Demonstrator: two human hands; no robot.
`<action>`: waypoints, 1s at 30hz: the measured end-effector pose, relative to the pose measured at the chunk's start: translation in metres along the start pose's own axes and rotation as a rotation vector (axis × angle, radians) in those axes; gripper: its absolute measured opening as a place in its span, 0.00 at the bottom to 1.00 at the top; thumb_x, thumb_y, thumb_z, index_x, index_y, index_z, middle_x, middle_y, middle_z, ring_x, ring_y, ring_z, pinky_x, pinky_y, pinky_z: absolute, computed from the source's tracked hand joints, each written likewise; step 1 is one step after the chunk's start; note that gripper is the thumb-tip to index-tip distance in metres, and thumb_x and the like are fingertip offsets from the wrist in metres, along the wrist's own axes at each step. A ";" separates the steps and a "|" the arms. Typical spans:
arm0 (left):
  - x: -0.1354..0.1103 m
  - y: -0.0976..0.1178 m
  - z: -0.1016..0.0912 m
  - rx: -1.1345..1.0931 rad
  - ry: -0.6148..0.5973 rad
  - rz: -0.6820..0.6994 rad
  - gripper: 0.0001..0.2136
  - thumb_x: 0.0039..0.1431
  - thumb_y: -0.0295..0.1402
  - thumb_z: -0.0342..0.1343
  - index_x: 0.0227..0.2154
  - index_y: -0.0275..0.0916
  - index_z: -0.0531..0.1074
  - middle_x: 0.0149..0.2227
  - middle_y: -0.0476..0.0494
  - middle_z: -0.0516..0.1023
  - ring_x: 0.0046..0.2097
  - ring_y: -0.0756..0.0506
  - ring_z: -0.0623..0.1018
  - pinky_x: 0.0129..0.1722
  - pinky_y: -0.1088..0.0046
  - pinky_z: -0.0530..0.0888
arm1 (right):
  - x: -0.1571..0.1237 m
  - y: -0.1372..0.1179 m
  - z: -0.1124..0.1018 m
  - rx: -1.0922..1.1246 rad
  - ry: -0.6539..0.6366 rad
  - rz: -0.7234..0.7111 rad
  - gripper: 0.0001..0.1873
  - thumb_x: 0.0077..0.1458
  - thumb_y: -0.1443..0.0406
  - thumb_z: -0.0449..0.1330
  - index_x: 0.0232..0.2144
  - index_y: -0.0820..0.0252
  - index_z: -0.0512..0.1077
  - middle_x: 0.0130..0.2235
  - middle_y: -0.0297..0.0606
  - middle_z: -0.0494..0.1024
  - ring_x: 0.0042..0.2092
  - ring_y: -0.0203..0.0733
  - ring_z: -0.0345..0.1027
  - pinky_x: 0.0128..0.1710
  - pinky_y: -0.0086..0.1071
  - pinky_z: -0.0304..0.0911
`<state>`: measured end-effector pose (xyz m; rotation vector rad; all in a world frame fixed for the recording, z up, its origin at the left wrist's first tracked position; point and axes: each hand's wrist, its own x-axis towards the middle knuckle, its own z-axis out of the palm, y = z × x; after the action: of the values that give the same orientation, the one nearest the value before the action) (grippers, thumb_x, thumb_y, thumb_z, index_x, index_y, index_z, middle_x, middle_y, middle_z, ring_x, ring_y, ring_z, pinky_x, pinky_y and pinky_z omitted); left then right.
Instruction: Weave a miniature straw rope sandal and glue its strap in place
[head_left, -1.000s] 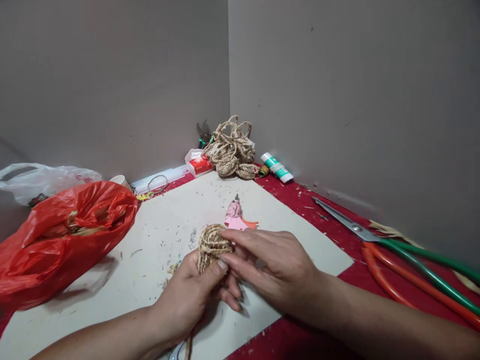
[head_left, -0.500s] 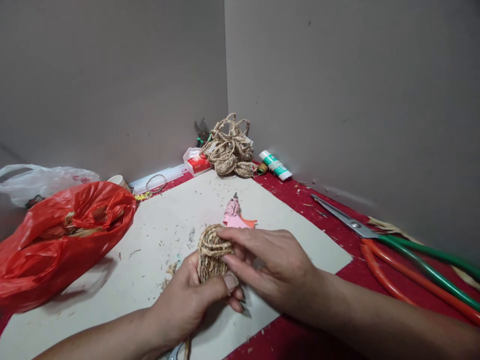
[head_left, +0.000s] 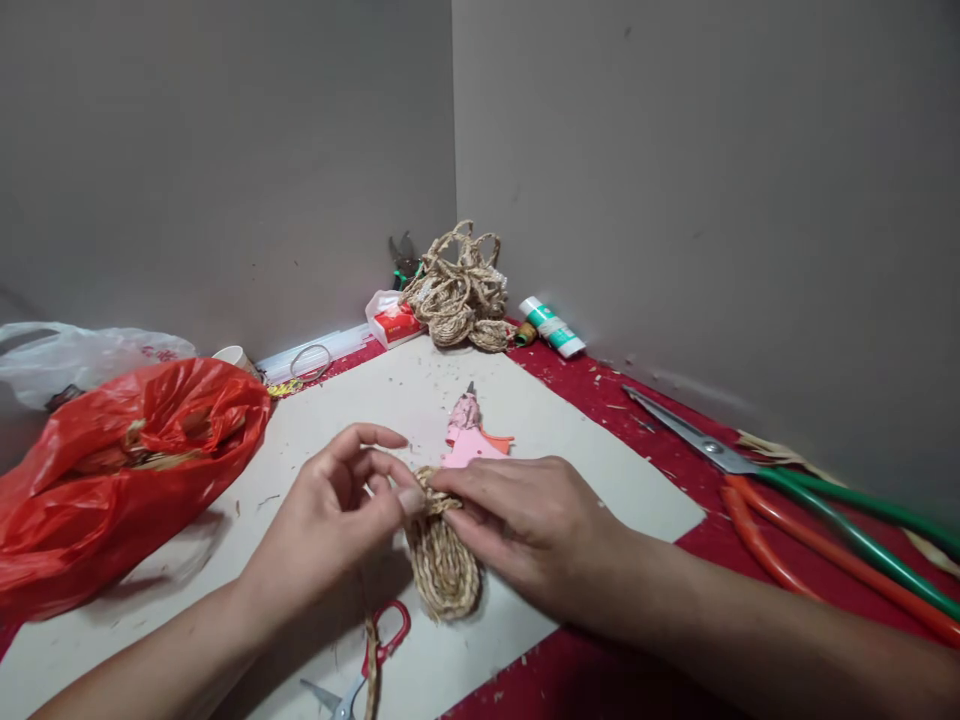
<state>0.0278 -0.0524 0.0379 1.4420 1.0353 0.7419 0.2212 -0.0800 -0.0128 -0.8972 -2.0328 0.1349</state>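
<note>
A small woven piece of braided straw rope lies flat on the white board. My right hand rests on its far end, fingers pressed down on the weave. My left hand hovers just to the left, thumb and forefinger pinched at the top edge of the piece, the other fingers curled above. A loose tail of braid runs toward me. Small red-handled scissors lie beside that tail.
A pink glue gun lies beyond the hands. A red plastic bag sits at left, a clear bag behind it. A heap of braided rope, a red packet and a glue tube fill the corner. Large scissors lie at right.
The woven piece went from upright in my left hand to lying flat on the board. My left hand let go of its body and moved up left, uncovering the red scissors.
</note>
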 end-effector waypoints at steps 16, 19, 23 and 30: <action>-0.001 -0.001 0.000 0.031 -0.258 -0.153 0.15 0.53 0.38 0.63 0.39 0.38 0.67 0.27 0.55 0.66 0.23 0.57 0.61 0.21 0.79 0.57 | -0.002 -0.002 0.001 -0.025 -0.207 0.074 0.06 0.58 0.70 0.56 0.36 0.61 0.73 0.29 0.36 0.78 0.29 0.37 0.70 0.29 0.29 0.59; -0.001 0.001 0.001 0.039 -0.273 -0.177 0.15 0.53 0.38 0.63 0.38 0.38 0.67 0.26 0.54 0.68 0.22 0.56 0.64 0.21 0.79 0.60 | -0.002 -0.001 0.000 -0.029 -0.219 0.081 0.07 0.58 0.69 0.55 0.33 0.61 0.73 0.28 0.36 0.77 0.29 0.37 0.69 0.29 0.29 0.58; 0.000 0.002 0.000 0.067 -0.304 -0.189 0.15 0.53 0.38 0.63 0.39 0.38 0.68 0.27 0.52 0.70 0.24 0.55 0.68 0.23 0.78 0.62 | -0.002 0.000 0.001 -0.025 -0.223 0.077 0.08 0.59 0.70 0.53 0.34 0.61 0.73 0.28 0.36 0.77 0.29 0.37 0.68 0.29 0.29 0.58; 0.000 0.000 -0.002 0.074 -0.281 -0.186 0.15 0.52 0.39 0.64 0.36 0.38 0.66 0.26 0.54 0.70 0.23 0.55 0.69 0.22 0.80 0.64 | -0.002 0.000 0.003 -0.017 -0.203 0.055 0.09 0.59 0.70 0.53 0.36 0.62 0.74 0.29 0.37 0.77 0.30 0.38 0.69 0.29 0.29 0.58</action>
<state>0.0265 -0.0515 0.0385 1.4420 0.9691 0.3577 0.2199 -0.0807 -0.0160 -0.9838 -2.1998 0.2482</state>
